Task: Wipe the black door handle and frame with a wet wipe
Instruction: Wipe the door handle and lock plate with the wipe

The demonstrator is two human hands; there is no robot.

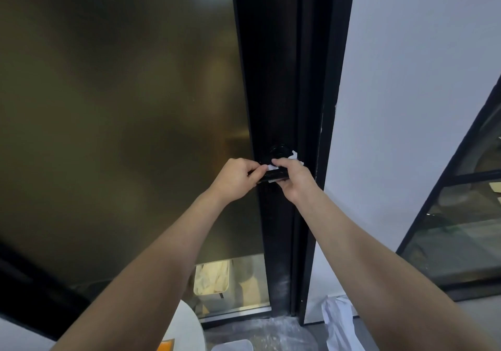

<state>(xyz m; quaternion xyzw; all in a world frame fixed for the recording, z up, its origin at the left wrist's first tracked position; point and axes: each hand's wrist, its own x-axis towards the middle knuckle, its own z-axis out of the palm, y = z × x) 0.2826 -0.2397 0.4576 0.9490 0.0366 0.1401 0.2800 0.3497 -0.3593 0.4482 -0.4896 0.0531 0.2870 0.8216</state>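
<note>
The black door handle (273, 176) juts left from its round base on the black door frame (273, 79). My left hand (235, 179) grips the free end of the lever with curled fingers. My right hand (294, 179) wraps a white wet wipe (294, 156) around the lever near the base; wipe edges stick out above and below my fingers. Most of the lever is hidden by both hands.
A frosted bronze glass door panel (122, 106) fills the left. A white wall (420, 79) stands to the right, with a black-framed glass partition (466, 215) beyond. On the floor lie crumpled white plastic (339, 321) and a round white object (187, 329).
</note>
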